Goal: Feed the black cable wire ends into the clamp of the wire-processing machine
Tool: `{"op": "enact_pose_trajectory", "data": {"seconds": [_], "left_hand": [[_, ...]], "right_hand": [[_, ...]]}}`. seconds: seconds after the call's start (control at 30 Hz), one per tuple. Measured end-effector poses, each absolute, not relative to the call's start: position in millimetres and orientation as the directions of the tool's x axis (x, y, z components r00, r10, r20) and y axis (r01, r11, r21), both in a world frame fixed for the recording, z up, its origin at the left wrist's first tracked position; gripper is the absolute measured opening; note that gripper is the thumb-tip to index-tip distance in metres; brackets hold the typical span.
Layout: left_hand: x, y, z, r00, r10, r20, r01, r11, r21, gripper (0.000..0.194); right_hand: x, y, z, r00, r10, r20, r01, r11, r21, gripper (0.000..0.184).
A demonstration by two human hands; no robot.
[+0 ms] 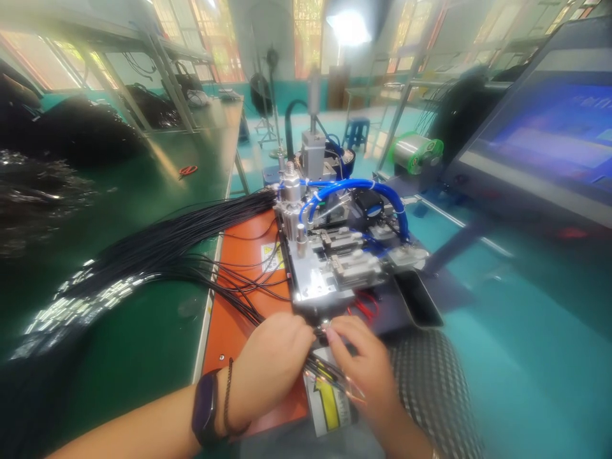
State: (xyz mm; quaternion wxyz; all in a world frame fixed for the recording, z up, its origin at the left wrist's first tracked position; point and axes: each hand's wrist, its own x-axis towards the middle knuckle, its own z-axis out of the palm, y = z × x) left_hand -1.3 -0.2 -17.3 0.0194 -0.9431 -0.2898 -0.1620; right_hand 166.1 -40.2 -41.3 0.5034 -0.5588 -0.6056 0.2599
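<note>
My left hand is closed around a bunch of thin black wires that fan out to the left over the green bench. My right hand pinches the ends of those wires just beside it, at the front edge of a small metal machine with blue hoses. Both hands meet over an orange plate. A dark watch and a thin bracelet sit on my left wrist.
A black phone lies right of the machine. A large screen stands at the right. Red scissors lie far back on the green bench. A spool with green flanges is behind the machine.
</note>
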Motion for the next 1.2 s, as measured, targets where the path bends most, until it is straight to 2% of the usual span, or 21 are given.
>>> {"op": "enact_pose_trajectory", "data": {"seconds": [0.2, 0.27, 0.4, 0.57, 0.7, 0.8, 0.9, 1.1, 1.2], "left_hand": [[0, 3, -10, 0.826, 0.542, 0.156, 0.542, -0.839, 0.044, 0.013], [1, 3, -7, 0.812, 0.571, 0.124, 0.566, -0.821, 0.077, 0.012], [-1, 4, -9, 0.783, 0.608, 0.132, 0.596, -0.794, 0.122, 0.024], [-3, 7, -13, 0.808, 0.547, 0.219, 0.544, -0.835, 0.079, 0.029], [-2, 6, -14, 0.809, 0.525, 0.266, 0.523, -0.848, 0.085, 0.032], [-2, 5, -14, 0.807, 0.521, 0.278, 0.519, -0.85, 0.087, 0.033], [-2, 4, -14, 0.808, 0.524, 0.27, 0.522, -0.849, 0.083, 0.033], [-2, 4, -17, 0.816, 0.531, 0.228, 0.529, -0.845, 0.076, 0.035], [-1, 3, -19, 0.808, 0.558, 0.187, 0.553, -0.829, 0.082, 0.035]], "right_hand": [[178, -33, -44, -0.081, 0.912, 0.402, 0.52, 0.382, -0.763, 0.014], [182, -31, -45, -0.076, 0.922, 0.38, 0.535, 0.359, -0.765, 0.014], [188, -30, -47, -0.016, 0.986, 0.164, 0.471, 0.152, -0.869, 0.017], [192, -31, -47, -0.024, 0.992, -0.124, 0.304, -0.111, -0.946, 0.011], [194, -29, -48, -0.032, 0.973, -0.227, 0.128, -0.221, -0.967, 0.013], [193, -28, -48, -0.001, 0.974, -0.228, 0.088, -0.227, -0.97, 0.016], [190, -29, -48, 0.029, 0.981, -0.191, 0.128, -0.193, -0.973, 0.016], [185, -31, -46, 0.119, 0.992, 0.04, 0.395, -0.01, -0.919, 0.014], [189, -28, -50, 0.089, 0.995, -0.04, 0.384, -0.072, -0.92, 0.014]]}}
